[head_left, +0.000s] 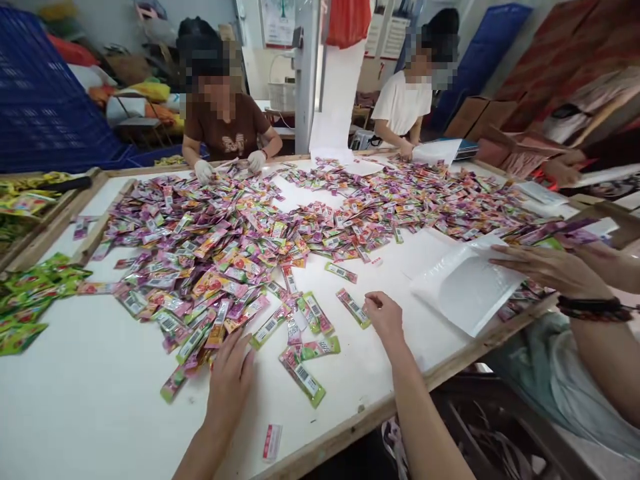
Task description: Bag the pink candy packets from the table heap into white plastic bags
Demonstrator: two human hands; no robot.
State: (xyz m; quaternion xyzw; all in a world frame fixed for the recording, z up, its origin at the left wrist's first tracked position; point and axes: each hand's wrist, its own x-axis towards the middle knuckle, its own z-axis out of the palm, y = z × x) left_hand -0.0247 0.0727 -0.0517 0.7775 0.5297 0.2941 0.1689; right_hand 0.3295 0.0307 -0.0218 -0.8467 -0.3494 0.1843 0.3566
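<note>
My left hand (231,375) lies at the near edge of a big pile of stick sachets (220,280), fingers stretched out and slightly apart, touching the nearest ones. On the white table, my right hand (387,321) is closed with curled fingers beside the lower end of a green and pink stick sachet (353,308). What those fingers hold, if anything, is hidden. Between my hands several loose sachets are scattered, among them a green-ended sachet (303,377) with a barcode label and a green and pink sachet (321,347).
A small pink and white slip (272,442) lies near the wooden table edge (350,430). At right, a co-worker's hand (545,267) holds a white plastic bag (467,283). Across the table are a person in gloves (227,123) and another person (405,103). Green packets (35,297) lie at left.
</note>
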